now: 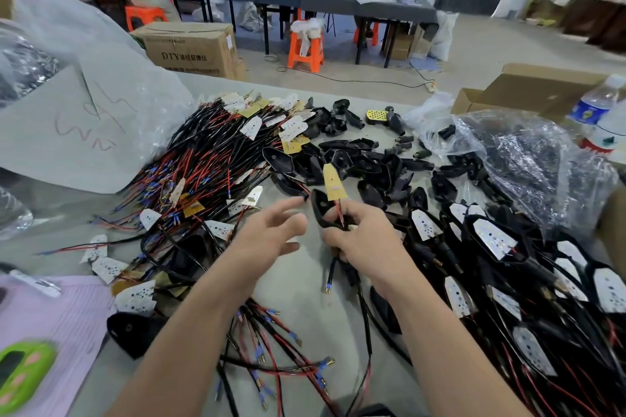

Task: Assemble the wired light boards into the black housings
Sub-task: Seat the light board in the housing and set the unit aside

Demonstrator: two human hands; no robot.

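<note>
While your right hand [359, 234] grips a housing [320, 208] with its board [333, 181] sticking up, your left hand [271, 230] hovers just beside, fingers spread, holding nothing.

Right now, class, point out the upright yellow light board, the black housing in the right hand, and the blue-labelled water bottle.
yellow light board [333, 181], head view, yellow face.
black housing [319, 207], head view, upper shell.
blue-labelled water bottle [590, 109], head view, label.

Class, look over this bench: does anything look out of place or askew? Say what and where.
One light board stands upright out of the black housing that the right hand holds, not seated; the left hand hovers open beside it.
</note>
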